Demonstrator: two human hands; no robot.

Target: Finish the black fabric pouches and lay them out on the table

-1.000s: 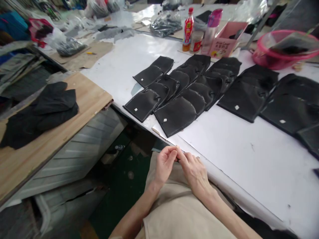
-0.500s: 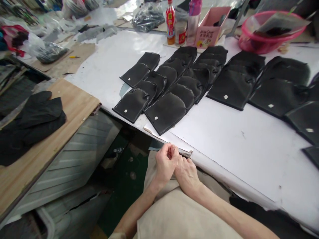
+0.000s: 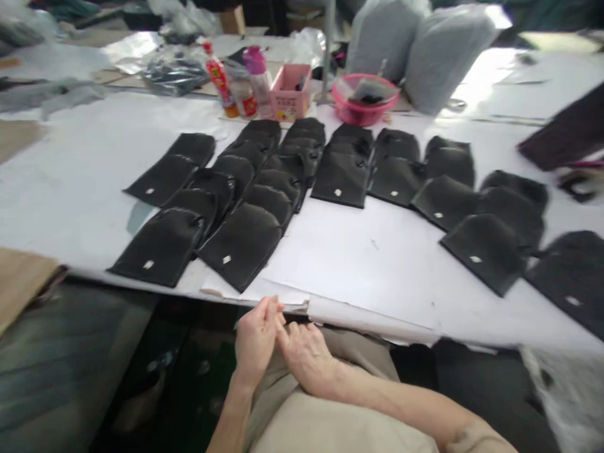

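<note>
A: Where are the hands, and how does each grip stand?

B: Together, in front of the beige clothing (image 3: 349, 421) at the near edge of the white counter (image 3: 349, 258); the left hand (image 3: 255, 343) has its fingers bent and drawn inward; the right hand (image 3: 306, 358) is curled beside it, its fingers touching the left's; whether either closes fully, or on something small, I cannot tell

A: And the black pieces (image 3: 342, 170)?

B: They lie flat on the counter beyond the hands, in overlapping groups spread from left to right; the nearest black piece (image 3: 245, 242) is just ahead of the hands, a little to the left, with a small white tag (image 3: 227, 259) near one edge; others show tags like it

A: What stands behind them?

B: A red-labelled bottle (image 3: 218, 75), a jar (image 3: 245, 100), a purple-capped bottle (image 3: 258, 78), a pink box (image 3: 285, 104) and, past a metal post (image 3: 326, 50), a pink basin (image 3: 358, 114); stuffed grey bags (image 3: 441, 60) rise just behind the basin
</note>
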